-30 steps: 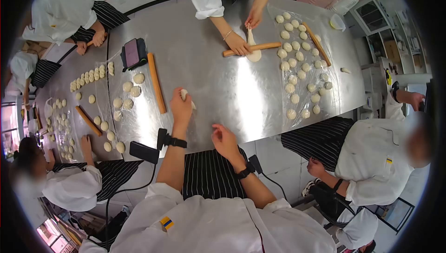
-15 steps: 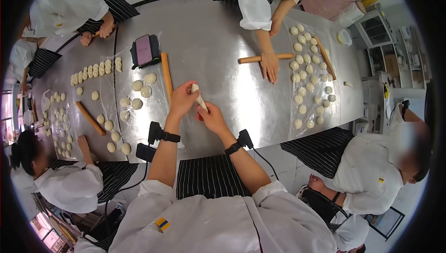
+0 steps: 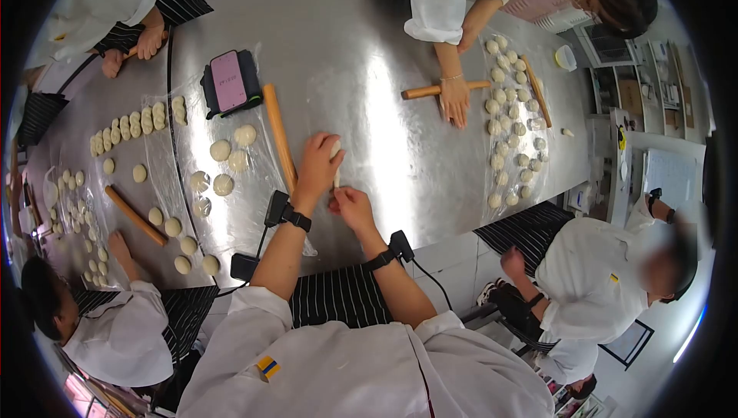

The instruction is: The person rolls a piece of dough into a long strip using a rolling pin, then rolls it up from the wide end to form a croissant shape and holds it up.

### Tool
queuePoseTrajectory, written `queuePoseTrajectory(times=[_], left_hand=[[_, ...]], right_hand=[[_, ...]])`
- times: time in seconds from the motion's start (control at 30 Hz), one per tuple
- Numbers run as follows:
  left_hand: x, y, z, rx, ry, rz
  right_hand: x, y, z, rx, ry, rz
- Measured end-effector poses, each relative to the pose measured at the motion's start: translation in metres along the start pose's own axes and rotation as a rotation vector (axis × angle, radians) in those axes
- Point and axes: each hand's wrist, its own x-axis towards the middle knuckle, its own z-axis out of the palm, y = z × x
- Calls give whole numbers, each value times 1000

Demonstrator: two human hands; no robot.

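Observation:
A pale strip of dough runs between my hands above the steel table. My left hand is closed around its upper part and hides some of it. Lower down, the fingers of my right hand pinch the dough's near end. Just left of my left hand lies a wooden rolling pin. Beyond the pin, several round dough balls rest on plastic film.
A phone in a dark case lies beyond the dough balls. Across the table, a co-worker's hand presses on a rolling pin. Rows of dough pieces sit at the right. Twisted dough pieces line the left.
My left hand has turned over the dough, covering more of it. The dough now points nearly straight away from me, and less shows between my hands. The camera view has shifted slightly.

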Motion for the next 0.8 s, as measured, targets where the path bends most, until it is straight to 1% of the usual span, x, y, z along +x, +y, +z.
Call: queuePoseTrajectory(times=[0.03, 0.1, 0.23, 0.3, 0.33, 0.4, 0.43, 0.5, 0.53, 0.6, 0.63, 0.8], left_hand=[[1, -1, 0, -2, -1, 1], [2, -5, -1, -108, 9, -146], [6, -6, -9, -28, 38, -226], [9, -8, -9, -29, 66, -297], [9, -9, -8, -25, 64, -302], [10, -13, -8, -118, 84, -201], [11, -12, -9, -114, 84, -205], [11, -11, -10, -179, 46, -312], [12, -8, -10, -177, 46, -316], [15, -2, -9, -170, 69, -385], [15, -2, -8, -169, 69, -387], [14, -2, -10, -55, 67, -255]], right_hand=[[1, 4, -1, 0, 3, 0], [2, 12, -4, 69, -8, 25], [-9, 4, -7, 72, -11, 44], [-15, 1, -11, -24, -36, 37], [-18, 2, -14, -22, -41, 42], [-21, 3, -18, -88, -89, 22], [-22, 4, -20, -87, -93, 25], [-25, 4, -26, -150, -114, 8], [-27, 4, -30, -150, -117, 11], [-31, 4, -37, -197, -129, -79], [-32, 6, -41, -197, -131, -78], [-41, 6, -60, -300, -116, -112]])
